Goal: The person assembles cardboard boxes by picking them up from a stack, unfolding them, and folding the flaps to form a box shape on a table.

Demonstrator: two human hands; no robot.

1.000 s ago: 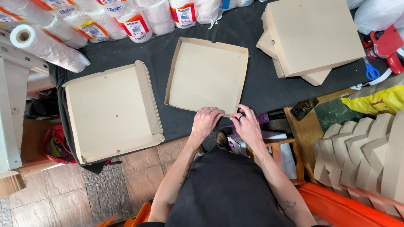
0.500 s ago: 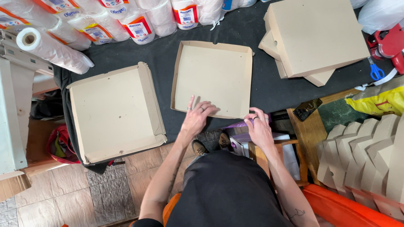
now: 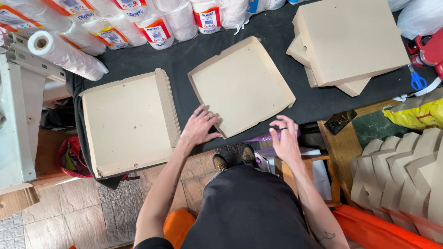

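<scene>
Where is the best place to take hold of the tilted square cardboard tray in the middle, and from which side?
Probably the near raised edge of the tilted square cardboard tray, from the person's side. The left hand already rests on its near-left corner, and that edge overhangs the black-covered table, so fingers can likely slip under.

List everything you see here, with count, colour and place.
Middle box tray: one, tan, on black table cover, under left hand.
Left box tray: one, tan, table's left edge.
Stacked boxes: several, tan, upper right.
Paper rolls: many, white, along top.
Scissors: one, blue handles, right.
Flat cardboard blanks: a stack, tan, lower right.
Left hand: on middle tray's near corner.
Right hand: open, off the tray's near edge.
</scene>
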